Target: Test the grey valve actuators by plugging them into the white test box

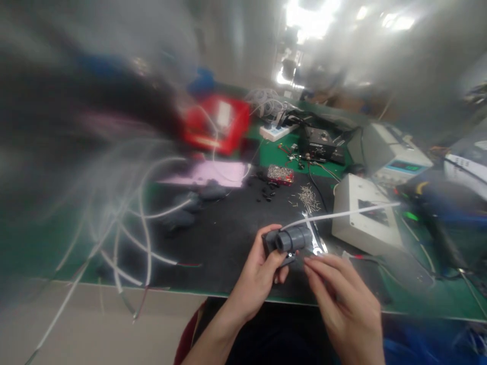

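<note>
My left hand (262,274) is closed round a dark grey cylindrical plastic part (289,239), held above the black mat (228,228). A white cable (342,215) runs from the part out to the right. My right hand (338,296) sits just right of the part, its fingers pointing left and pinched together near a small clear plastic bag (317,242). Whether those fingers hold anything is too small to make out.
Several white cables (140,223) lie on the left of the green bench (418,299). A red box (216,124), a power strip (276,132), a black device (321,146), a white box (361,218) and a heap of small metal pins (309,196) stand behind.
</note>
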A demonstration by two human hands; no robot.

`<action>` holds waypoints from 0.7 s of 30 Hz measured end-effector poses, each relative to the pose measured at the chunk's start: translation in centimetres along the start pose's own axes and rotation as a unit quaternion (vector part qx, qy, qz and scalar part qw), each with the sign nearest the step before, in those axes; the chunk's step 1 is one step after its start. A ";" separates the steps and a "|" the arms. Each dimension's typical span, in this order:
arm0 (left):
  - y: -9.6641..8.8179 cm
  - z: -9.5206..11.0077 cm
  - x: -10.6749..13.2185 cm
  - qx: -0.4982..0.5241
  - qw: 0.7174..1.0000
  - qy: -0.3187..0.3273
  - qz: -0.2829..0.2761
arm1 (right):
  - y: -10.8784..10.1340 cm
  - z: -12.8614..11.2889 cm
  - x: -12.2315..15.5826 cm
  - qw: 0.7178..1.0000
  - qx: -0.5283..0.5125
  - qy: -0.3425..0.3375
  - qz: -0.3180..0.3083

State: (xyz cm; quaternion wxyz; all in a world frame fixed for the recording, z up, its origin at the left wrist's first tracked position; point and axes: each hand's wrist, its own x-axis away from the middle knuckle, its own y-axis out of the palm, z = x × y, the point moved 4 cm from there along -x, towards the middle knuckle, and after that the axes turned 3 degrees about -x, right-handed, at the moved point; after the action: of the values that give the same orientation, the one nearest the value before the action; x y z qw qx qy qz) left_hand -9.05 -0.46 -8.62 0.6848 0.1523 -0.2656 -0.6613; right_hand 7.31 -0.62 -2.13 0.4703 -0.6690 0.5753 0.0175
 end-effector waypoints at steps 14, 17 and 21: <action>0.0 -0.2 -0.3 -0.038 0.999 -0.022 0.013 | -2.7 8.9 5.3 0.962 0.211 0.164 -0.051; 0.1 -0.2 -0.2 -0.036 0.999 -0.025 0.005 | -3.0 8.1 4.6 0.969 0.170 0.169 -0.054; 0.3 -0.1 -0.1 -0.034 0.999 -0.028 -0.019 | -2.8 4.9 2.9 0.980 0.018 0.199 0.005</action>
State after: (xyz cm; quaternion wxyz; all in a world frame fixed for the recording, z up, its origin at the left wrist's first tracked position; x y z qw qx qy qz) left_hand -8.72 -0.34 -8.52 0.6694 0.1159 -0.2590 -0.6866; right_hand 12.99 0.09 -4.78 0.3583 -0.6476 0.6609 -0.1239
